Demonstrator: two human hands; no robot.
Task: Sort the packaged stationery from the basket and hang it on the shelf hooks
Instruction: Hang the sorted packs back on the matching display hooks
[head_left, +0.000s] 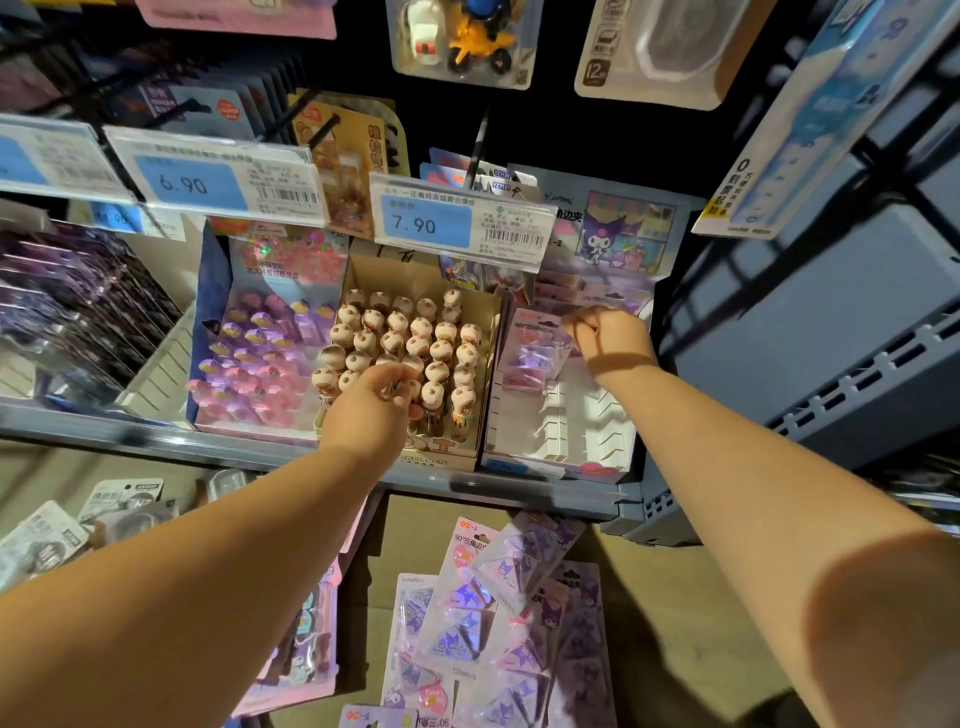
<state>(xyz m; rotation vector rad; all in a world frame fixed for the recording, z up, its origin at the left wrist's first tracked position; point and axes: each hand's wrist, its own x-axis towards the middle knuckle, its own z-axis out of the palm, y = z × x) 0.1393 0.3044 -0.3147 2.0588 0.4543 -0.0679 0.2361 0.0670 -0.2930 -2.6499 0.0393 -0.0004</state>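
Observation:
My left hand (382, 395) reaches into a cardboard display box (488, 364) of pens with round beige character heads, its fingers curled round one pen near the box's front. My right hand (605, 332) is over the purple-and-white display box (558, 436) to the right, pinching the top of a purple packaged clip card (532, 348) that stands in its slots. Several more purple clip packs (498, 623) lie in a loose pile on a brown carton below the shelf.
A pink and purple pen display (260, 353) stands left of the beige pens. Price tags reading 6.90 (208, 179) and 7.90 (457, 221) hang from hook rails above. Grey plastic crates (810, 364) stand at the right. More packaged goods (62, 530) lie at lower left.

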